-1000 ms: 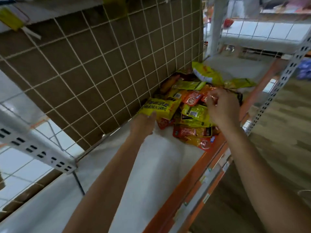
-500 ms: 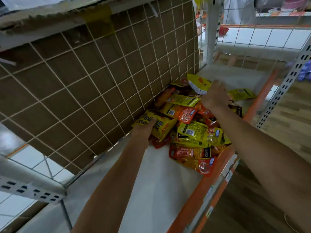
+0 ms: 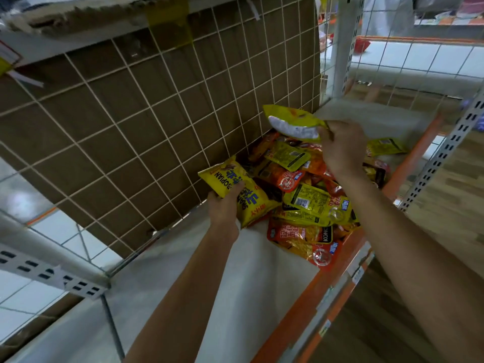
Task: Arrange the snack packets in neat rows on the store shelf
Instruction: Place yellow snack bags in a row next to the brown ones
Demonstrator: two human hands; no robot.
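Meanwhile, on the head camera, the right hand [image 3: 343, 145] pinches a yellow packet [image 3: 293, 121] lifted clear at 12 o'clock of the loose pile [image 3: 301, 203], while the left hand [image 3: 225, 205] clasps two yellow packets [image 3: 235, 187] at the pile's 9 o'clock by the wire grid [image 3: 146, 132]. That corner pinch looks thin, so the packet could slip back onto the shelf [image 3: 235, 284].

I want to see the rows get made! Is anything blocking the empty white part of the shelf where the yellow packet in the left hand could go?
Nothing visible blocks it. The left hand grips the yellow packet beside the pile of packets, and the bare white shelf nearer the person lies open.
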